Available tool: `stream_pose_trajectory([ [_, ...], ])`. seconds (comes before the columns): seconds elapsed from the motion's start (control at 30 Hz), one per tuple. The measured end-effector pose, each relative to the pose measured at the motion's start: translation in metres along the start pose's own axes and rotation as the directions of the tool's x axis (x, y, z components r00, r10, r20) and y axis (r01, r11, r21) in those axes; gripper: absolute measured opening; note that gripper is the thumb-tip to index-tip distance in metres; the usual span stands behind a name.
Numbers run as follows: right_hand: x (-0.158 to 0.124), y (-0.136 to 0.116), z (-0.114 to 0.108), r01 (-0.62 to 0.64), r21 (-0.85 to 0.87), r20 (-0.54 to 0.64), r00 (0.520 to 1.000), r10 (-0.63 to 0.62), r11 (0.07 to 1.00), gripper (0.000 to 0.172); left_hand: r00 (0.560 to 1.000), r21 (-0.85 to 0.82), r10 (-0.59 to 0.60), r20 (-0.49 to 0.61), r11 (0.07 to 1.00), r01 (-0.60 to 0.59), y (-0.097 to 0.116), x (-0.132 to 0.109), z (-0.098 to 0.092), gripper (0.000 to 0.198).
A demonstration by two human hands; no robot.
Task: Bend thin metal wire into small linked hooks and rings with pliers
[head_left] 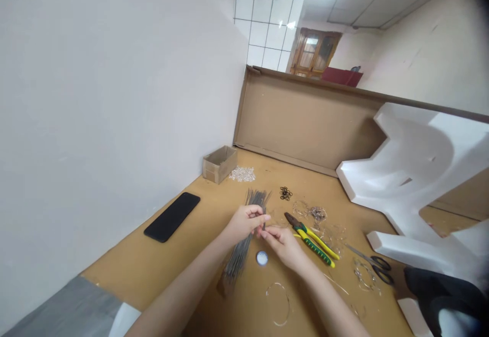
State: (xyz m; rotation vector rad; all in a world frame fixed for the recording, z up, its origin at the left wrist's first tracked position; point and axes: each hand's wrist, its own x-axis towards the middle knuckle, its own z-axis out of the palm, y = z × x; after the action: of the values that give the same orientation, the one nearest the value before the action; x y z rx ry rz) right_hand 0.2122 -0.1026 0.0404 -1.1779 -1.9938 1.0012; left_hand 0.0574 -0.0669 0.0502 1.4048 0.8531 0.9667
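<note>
Over a bundle of thin grey wire-like strands [237, 259], my left hand [247, 223] is closed, thumb and fingers pinched together. My right hand [281, 245] meets it from the right, its fingertips pinched close to the left ones. A thin dark sliver shows between the fingertips, too small to make out. Part of the bundle is hidden under my left hand. Just below the hands lies a small round white disc with a blue rim [262, 258]. Combination pliers [313, 240] with yellow-green handles rest right of my right hand.
A small cardboard box [220, 164] stands by a pile of small clear pieces [243, 174]. Black rings [285, 193], wire scraps [317, 214], scissors [372, 261] and a wire loop [288, 304] lie about. A black phone-like slab [172, 216] is left; white foam [412, 148] stands right.
</note>
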Motion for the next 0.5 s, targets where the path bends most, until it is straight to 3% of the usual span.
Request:
stream_pose_trajectory([
  [0.2, -0.017, 0.038, -0.020, 0.057, -0.215, -0.083, 0.994, -0.077, 0.975, 0.023, 0.992, 0.131, -0.044, 0.116, 0.991, 0.029, -0.016, 0.012, 0.027, 0.022],
  [0.37, -0.019, 0.077, -0.008, 0.064, -0.257, -0.076, 0.993, -0.086, 0.964, 0.017, 0.986, 0.359, -0.045, 0.161, 0.933, -0.016, -0.040, 0.017, 0.036, 0.014],
  [0.5, -0.019, 0.093, 0.001, 0.048, -0.274, -0.101, 0.992, -0.079, 0.961, 0.014, 0.985, 0.463, -0.038, 0.169, 0.885, -0.046, -0.050, 0.020, 0.037, 0.018],
])
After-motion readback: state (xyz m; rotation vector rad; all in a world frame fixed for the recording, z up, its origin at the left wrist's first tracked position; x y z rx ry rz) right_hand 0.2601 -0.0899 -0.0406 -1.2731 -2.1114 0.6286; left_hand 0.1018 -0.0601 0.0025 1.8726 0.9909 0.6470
